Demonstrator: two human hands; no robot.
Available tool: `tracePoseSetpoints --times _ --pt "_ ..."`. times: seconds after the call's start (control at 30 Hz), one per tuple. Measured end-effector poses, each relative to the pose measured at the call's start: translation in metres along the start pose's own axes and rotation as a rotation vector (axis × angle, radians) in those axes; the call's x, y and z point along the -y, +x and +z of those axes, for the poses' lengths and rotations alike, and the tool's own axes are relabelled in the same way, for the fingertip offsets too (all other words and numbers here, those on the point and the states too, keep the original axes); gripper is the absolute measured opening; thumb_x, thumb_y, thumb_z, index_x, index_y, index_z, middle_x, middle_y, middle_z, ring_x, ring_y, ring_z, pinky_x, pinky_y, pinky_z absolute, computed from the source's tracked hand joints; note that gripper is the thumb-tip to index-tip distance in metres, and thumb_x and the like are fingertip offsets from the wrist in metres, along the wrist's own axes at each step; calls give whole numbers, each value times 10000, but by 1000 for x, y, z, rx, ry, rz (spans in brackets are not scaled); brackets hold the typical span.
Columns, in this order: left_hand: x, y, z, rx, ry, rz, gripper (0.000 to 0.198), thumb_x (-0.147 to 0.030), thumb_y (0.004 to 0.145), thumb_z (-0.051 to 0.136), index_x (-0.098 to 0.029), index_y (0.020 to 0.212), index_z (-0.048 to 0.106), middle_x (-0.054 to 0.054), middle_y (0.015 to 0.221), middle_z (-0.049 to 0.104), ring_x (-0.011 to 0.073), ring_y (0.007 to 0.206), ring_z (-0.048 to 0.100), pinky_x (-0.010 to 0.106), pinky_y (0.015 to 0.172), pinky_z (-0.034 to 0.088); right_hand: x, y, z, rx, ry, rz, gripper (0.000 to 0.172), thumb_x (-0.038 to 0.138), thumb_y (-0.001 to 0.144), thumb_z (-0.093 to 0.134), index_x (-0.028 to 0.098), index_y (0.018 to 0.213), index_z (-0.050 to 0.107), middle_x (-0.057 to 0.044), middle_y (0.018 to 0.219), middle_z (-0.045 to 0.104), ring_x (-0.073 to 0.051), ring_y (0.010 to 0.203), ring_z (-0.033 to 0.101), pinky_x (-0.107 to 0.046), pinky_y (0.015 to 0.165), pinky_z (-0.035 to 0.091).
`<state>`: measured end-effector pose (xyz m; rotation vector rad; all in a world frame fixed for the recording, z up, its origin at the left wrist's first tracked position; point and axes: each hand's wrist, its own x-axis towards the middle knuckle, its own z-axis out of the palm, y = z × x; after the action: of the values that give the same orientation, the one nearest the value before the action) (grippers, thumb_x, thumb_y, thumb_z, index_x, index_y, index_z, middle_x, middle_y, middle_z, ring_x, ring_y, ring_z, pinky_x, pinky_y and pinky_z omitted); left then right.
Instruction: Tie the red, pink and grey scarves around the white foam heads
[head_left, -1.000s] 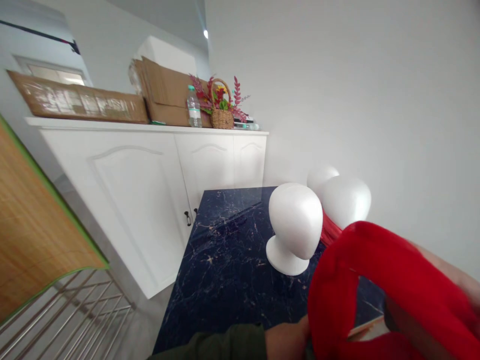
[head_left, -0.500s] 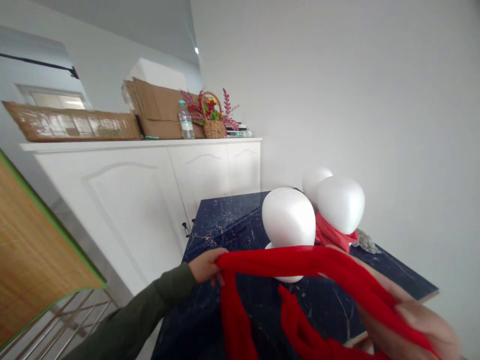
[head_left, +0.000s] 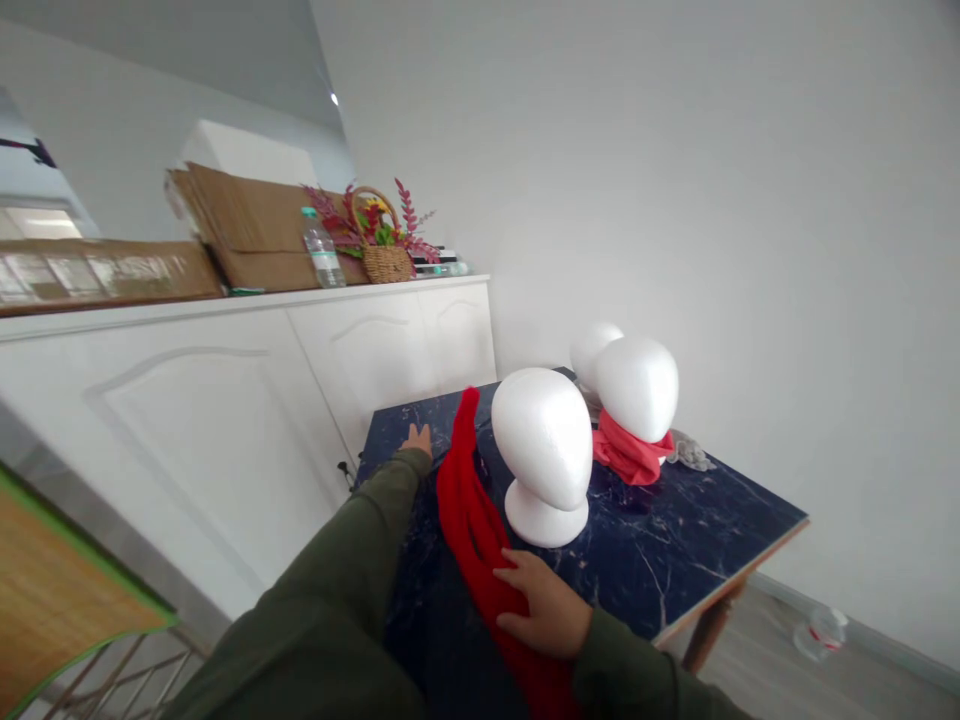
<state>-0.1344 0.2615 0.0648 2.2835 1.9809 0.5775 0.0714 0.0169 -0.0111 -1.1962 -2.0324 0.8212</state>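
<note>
A white, smooth, egg-shaped mannequin head on a round base [head_left: 541, 440] stands just right of the long, bright red cloth scarf [head_left: 466, 510], between it and a second white head [head_left: 637, 385] wrapped at the neck in coral-red fabric [head_left: 631, 452]; a grey cloth [head_left: 691, 452] lies near the wall-side edge. The scarf, stretched between both hands half a second ago, now runs along the dark-blue marbled tabletop [head_left: 660, 570] toward its far edge. The left hand [head_left: 417, 440], fingers apart, is off it near the far-left corner; the right hand [head_left: 546, 605] rests on it, fingers spread.
</note>
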Motion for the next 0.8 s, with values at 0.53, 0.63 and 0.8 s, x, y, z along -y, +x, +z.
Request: tracePoseSetpoints --times 0.53,0.63,0.8 --pt "-29 -51 91 137 151 349 488 -376 767 419 -153 1201 437 169 1281 390 353 1177 327 571 927 214 -89 -9 -44 -644 -309 103 623 464 728 533 105 1200 344 -151 1172 409 -275 1095 371 -427 929 313" --pt "-32 -28 89 154 169 441 393 -336 732 489 -198 1098 530 112 1320 351 319 1225 253 524 985 136 -90 -10 -40 -604 -329 100 615 435 717 561 118 1198 345 -145 1176 407 -278 1098 366 -429 928 317" --pt "-51 -1 92 188 154 491 369 -367 710 544 -257 1062 543 55 1255 444 259 1186 333 456 1005 151 -91 -9 -43 -629 -338 93 519 398 738 548 117 1145 391 -135 1127 433 -265 1063 394 -409 915 336"
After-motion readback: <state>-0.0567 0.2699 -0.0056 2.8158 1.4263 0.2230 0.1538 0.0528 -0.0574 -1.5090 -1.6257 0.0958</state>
